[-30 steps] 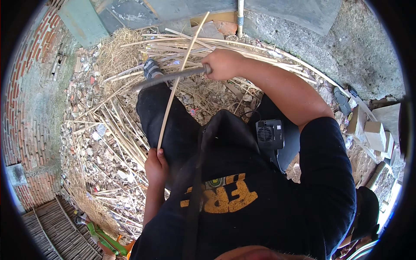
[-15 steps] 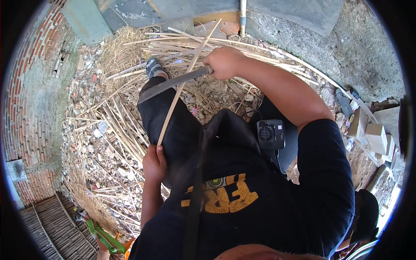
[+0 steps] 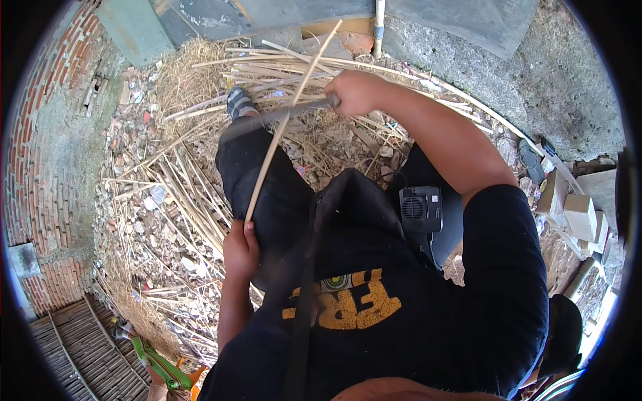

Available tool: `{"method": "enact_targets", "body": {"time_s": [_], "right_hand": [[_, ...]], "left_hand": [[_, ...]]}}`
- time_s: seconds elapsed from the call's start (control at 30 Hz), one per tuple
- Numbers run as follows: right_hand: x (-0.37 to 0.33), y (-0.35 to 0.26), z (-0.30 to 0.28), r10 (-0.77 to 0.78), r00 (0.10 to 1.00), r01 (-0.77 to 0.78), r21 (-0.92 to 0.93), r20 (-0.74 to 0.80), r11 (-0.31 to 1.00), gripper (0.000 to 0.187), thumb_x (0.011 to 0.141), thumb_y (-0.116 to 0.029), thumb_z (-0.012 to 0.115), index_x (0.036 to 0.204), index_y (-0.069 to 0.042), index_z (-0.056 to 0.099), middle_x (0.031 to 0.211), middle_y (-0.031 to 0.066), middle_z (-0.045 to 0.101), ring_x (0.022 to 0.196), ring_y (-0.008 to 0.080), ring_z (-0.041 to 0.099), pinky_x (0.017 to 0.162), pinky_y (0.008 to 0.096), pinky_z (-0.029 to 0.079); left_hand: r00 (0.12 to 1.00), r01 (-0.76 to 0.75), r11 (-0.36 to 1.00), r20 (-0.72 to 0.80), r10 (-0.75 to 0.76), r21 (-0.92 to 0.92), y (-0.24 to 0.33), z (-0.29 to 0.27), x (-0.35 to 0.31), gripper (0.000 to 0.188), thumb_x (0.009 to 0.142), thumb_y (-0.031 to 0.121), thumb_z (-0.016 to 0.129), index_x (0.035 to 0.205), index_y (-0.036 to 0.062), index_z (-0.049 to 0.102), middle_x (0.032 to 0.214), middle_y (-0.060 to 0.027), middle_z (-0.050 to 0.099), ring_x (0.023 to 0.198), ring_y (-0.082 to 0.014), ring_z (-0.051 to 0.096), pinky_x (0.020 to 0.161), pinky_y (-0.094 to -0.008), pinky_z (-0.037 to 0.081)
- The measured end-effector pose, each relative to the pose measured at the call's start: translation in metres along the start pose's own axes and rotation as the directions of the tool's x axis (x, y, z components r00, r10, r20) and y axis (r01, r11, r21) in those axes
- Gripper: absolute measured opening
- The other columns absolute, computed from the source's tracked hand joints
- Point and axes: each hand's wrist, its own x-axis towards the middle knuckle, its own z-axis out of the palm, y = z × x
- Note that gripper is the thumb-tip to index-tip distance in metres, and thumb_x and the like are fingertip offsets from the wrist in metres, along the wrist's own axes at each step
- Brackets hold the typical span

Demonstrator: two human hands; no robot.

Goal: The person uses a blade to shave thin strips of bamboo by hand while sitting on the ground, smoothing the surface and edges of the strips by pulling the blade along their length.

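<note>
Diagonally, pale strip (image 3: pixel 267 167) juts from left hand (image 3: pixel 240 252).

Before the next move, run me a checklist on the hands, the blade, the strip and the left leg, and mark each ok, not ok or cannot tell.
1. Left hand gripping the pale strip near its lower end: ok.
2. Right hand closed on the handle of the long blade: ok.
3. Left fingers away from the blade: ok, a long stretch of strip lies between them.
4. Blade touching the strip: cannot tell; they cross in view, but the blade is blurred.
5. Left leg out of the blade's line: not ok, the blade's outer end overlaps the knee in view; the gap in depth cannot be judged.
</note>
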Motion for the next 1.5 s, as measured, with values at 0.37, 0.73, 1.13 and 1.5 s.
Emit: {"method": "enact_targets", "body": {"time_s": [0.37, 0.73, 1.13, 1.5], "right_hand": [[0.002, -0.013, -0.003, 0.055, 0.998, -0.055, 0.012, 0.023, 0.998, 0.029, 0.075, -0.024, 0.065, 0.096, -0.004, 0.070, 0.093, 0.0168, 0.071, 0.090, 0.0354, 0.068, 0.080, 0.0461, 0.053], [-0.002, -0.028, -0.003, -0.008, 0.999, 0.011, -0.053, 0.044, 0.999, 0.033, 0.073, -0.026, 0.067, 0.099, -0.005, 0.071, 0.090, 0.0197, 0.070, 0.088, 0.0359, 0.068, 0.079, 0.0458, 0.052], [-0.005, -0.032, 0.003, -0.027, 0.998, 0.029, -0.029, 0.054, 0.999, 0.028, 0.073, -0.023, 0.066, 0.093, -0.003, 0.069, 0.085, 0.0190, 0.068, 0.086, 0.0362, 0.068, 0.076, 0.0476, 0.052], [0.001, -0.018, 0.006, -0.016, 1.000, 0.015, -0.021, -0.026, 1.000, 0.027, 0.073, -0.022, 0.065, 0.091, -0.003, 0.068, 0.084, 0.0183, 0.068, 0.084, 0.0347, 0.066, 0.077, 0.0451, 0.052]], "left_hand": [[0.999, -0.001, 1.000, -0.050, 0.001, -0.004, -0.008, 0.004, -0.008, 0.030, 0.104, 0.027, 0.048, 0.090, 0.0006, 0.052, 0.070, -0.0279, 0.060, 0.069, -0.0511, 0.059, 0.060, -0.0551, 0.044], [1.000, -0.023, 1.000, -0.018, 0.022, -0.010, -0.008, -0.001, -0.007, 0.031, 0.104, 0.027, 0.048, 0.088, 0.0007, 0.049, 0.069, -0.0280, 0.059, 0.069, -0.0515, 0.058, 0.058, -0.0554, 0.041], [0.999, -0.040, 0.998, -0.003, 0.040, -0.047, -0.005, -0.005, -0.003, 0.031, 0.104, 0.026, 0.046, 0.087, 0.0005, 0.051, 0.068, -0.0273, 0.058, 0.067, -0.0510, 0.058, 0.057, -0.0545, 0.042], [0.998, -0.059, 0.998, 0.009, 0.059, -0.036, -0.009, -0.007, -0.005, 0.031, 0.104, 0.024, 0.048, 0.084, 0.0003, 0.049, 0.065, -0.0258, 0.056, 0.064, -0.0499, 0.056, 0.057, -0.0532, 0.041]]}}
